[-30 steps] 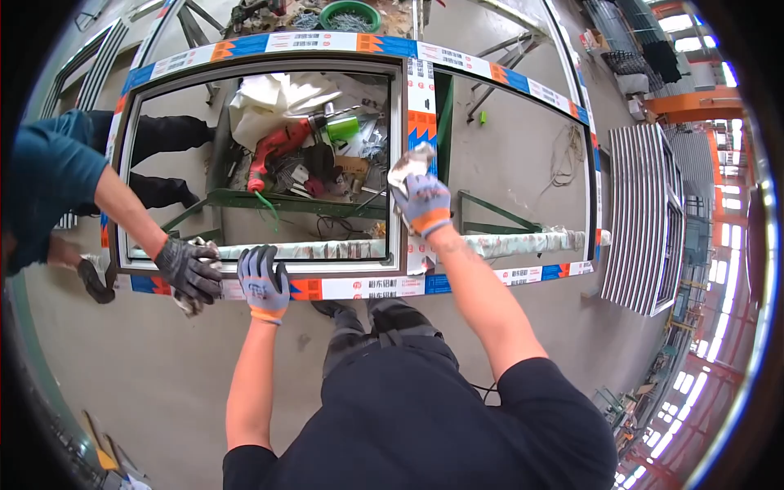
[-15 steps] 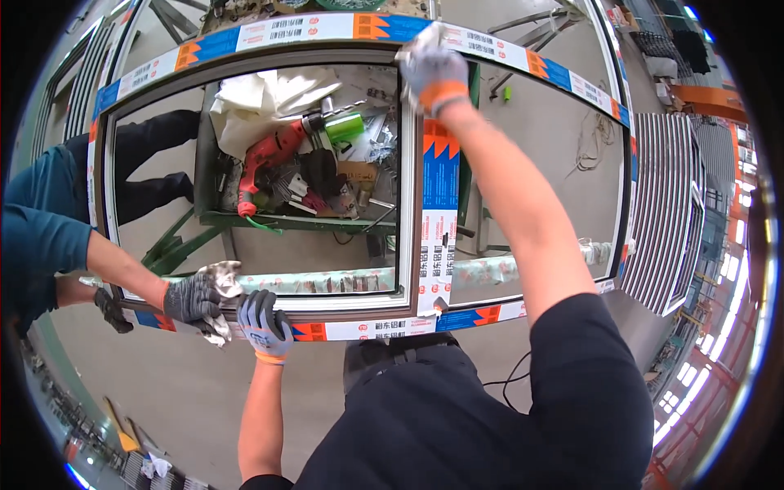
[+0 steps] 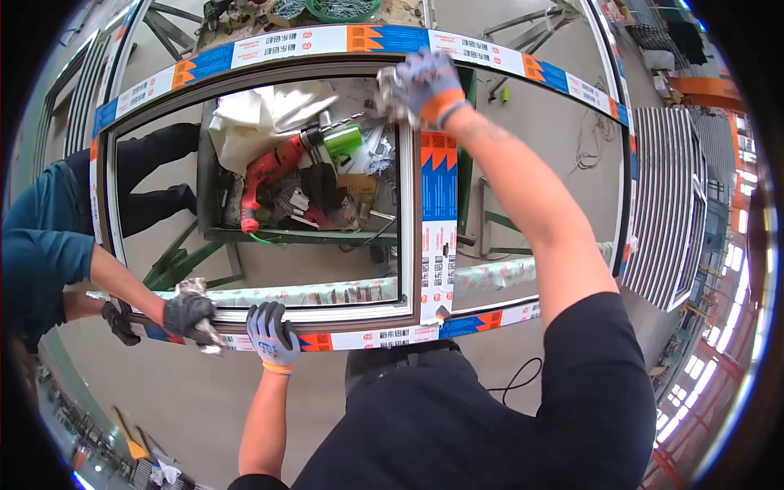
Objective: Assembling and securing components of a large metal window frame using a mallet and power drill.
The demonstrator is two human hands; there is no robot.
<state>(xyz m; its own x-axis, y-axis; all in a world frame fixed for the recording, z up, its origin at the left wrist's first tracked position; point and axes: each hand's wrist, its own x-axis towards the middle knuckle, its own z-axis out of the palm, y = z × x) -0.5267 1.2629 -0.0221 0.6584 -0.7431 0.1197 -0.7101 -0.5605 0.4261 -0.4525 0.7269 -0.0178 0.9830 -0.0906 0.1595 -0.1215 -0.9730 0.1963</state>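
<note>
The outstretched right hand (image 3: 430, 80) clutches a rag (image 3: 394, 98); left hand (image 3: 273, 333) lies open on the frame (image 3: 439, 192).

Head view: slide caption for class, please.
Grey-gloved right hand holds a crumpled pale cloth at a rectangular, blue-and-white-wrapped frame; grey-gloved left hand rests on its near edge.

A red drill (image 3: 273, 171), metal fasteners (image 3: 345, 6) and a taped frame (image 3: 438, 189) mark a workshop.
</note>
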